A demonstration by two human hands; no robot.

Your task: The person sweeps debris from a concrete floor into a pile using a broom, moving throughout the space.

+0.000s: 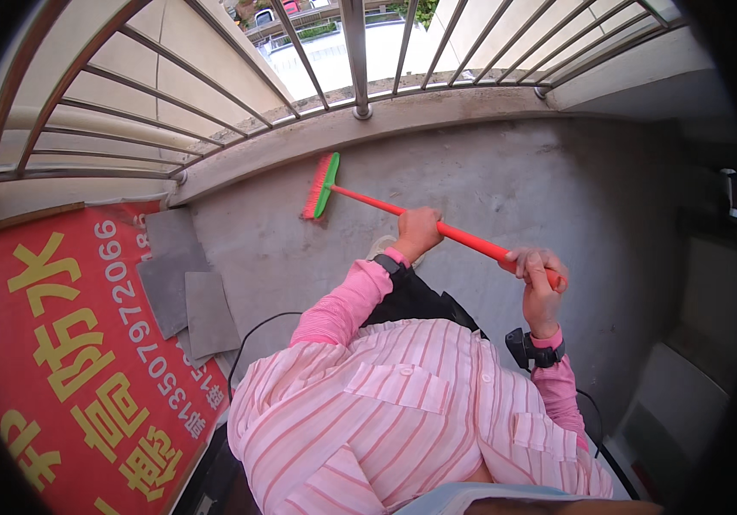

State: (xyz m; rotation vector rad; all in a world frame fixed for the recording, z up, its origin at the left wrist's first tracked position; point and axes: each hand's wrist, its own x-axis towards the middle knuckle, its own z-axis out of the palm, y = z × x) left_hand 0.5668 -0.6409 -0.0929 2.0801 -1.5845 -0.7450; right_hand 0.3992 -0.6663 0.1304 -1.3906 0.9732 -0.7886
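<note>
Both of my hands grip a push broom with a red handle [474, 242]. My left hand [420, 230] is wrapped around the middle of the handle. My right hand [541, 277] closes over its upper end, close to my body's right side. The broom's green head [328, 185] is at the far end, its red bristles [315, 188] facing left. The bristles seem to rest on the grey concrete floor [471, 170], near the low curb. Some small dark debris shows by their lower end.
A metal railing [358, 64] stands on the concrete curb [278, 149] ahead. Several grey tiles [172, 290] lie at left, partly over a red banner [72, 270] bearing writing. Pale panels [671, 393] stand in shadow at lower right. A thin black cable [249, 335] curves beside me.
</note>
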